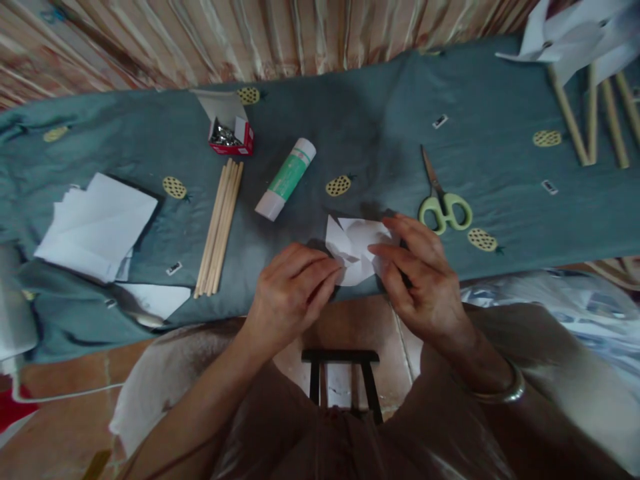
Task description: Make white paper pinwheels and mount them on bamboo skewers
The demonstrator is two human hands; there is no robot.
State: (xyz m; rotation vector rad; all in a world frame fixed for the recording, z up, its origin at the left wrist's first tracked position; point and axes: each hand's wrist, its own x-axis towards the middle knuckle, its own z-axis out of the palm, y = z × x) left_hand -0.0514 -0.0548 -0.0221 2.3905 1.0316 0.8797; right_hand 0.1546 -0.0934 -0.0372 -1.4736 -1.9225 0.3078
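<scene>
Between my hands, at the near edge of the table, is a white paper pinwheel (367, 231) with cut and folded blades. My left hand (295, 283) pinches its left lower corner between thumb and fingers. On the right side, my right hand (420, 273) grips the paper, its thumb below and fingers over the top. Just beyond lie scissors (440, 207) with green handles, blades pointing away. A glue stick (287, 179) with a green label lies farther left. The parts of the paper under my fingers are hidden.
Wooden sticks (219, 230) lie left, near a red box (231, 137) of small metal pieces. White paper sheets (100, 227) are stacked at far left. Finished pinwheels (575, 37) on sticks lie at the right back. A dark stool (340, 357) stands below the table edge.
</scene>
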